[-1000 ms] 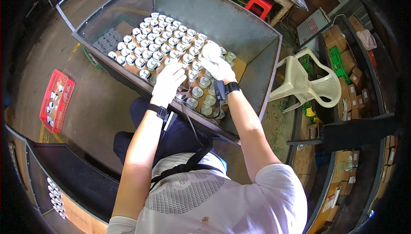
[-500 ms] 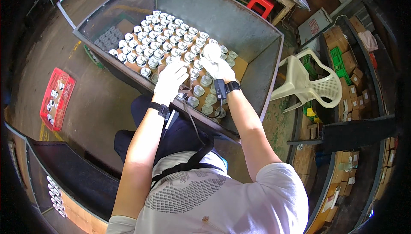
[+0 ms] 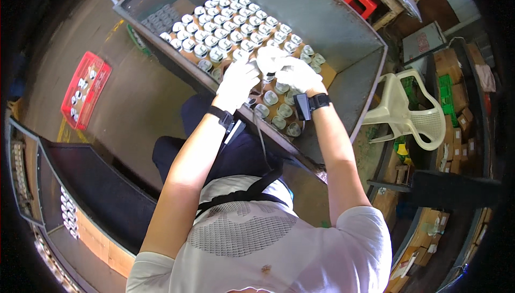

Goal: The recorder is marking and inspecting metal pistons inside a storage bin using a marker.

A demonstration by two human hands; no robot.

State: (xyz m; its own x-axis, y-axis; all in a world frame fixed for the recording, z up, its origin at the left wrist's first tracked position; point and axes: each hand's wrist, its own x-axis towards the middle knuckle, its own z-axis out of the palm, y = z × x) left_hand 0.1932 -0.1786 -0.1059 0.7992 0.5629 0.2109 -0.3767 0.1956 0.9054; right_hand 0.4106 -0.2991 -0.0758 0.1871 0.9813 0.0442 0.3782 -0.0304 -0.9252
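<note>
My right hand (image 3: 300,74), in a white glove, is closed on a round silvery piston-like part (image 3: 269,58), its pale face turned up. My gloved left hand (image 3: 237,85) is beside it, fingertips bent close to the part's left side. Those fingers look closed, with a bit of brown material by them; what they hold cannot be made out. Below and beyond both hands, many similar piston-like parts (image 3: 216,54) stand in rows on brown board inside a grey metal cart (image 3: 308,14). A thin cable runs down near my left wrist.
The cart's near rim crosses under my forearms. On the floor to the left lies a red crate (image 3: 102,81) with several parts. A dark-lined cart (image 3: 91,169) stands at lower left. Rightward are a cream plastic chair (image 3: 394,108), a red stool (image 3: 360,2) and shelves with cartons (image 3: 450,73).
The view has shifted, so the cart appears higher and further right. My hands have come closer together, and my left fingers are now near the part held in my right hand.
</note>
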